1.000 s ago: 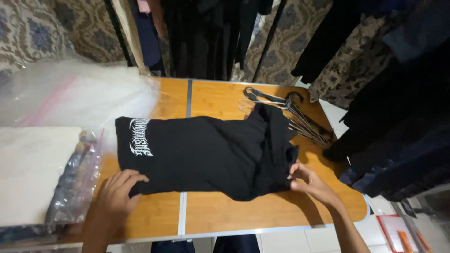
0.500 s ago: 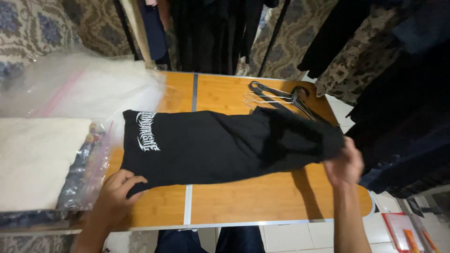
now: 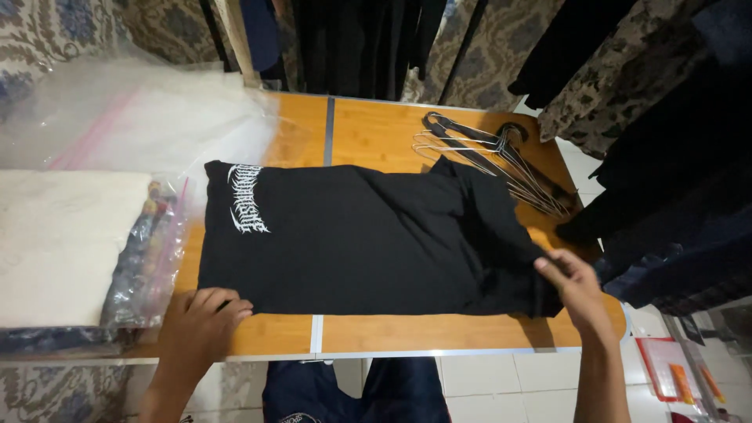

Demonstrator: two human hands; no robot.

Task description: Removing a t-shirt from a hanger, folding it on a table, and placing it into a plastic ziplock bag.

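**Handling note: soft black garment, spread flat on the table**

Lying lengthwise across the orange wooden folding table (image 3: 376,133), the black cotton T-shirt with white lettering (image 3: 360,239) covers most of the surface, its printed end toward your left. Your left hand (image 3: 200,321) rests flat and open, fingers spread, pressing the near left corner of the fabric to the tabletop. Your right hand (image 3: 576,286) pinches the far right end of the shirt between thumb and fingers, at the table's rounded edge.

Judgement on handling: the garment looks light, limp and without any stiffness. It will sag and crease wherever it is unsupported, and it should slide easily on the smooth wood. Take hold at hems, corners or seams, as you are doing, and keep one palm down as an anchor.

Nearby items: a bundle of thin wire clothes hangers (image 3: 493,160) lies just beyond the shirt's right end, touching or nearly touching it. A clear plastic bag (image 3: 141,117) and a stack of bagged clothing (image 3: 149,251) sit at the left.
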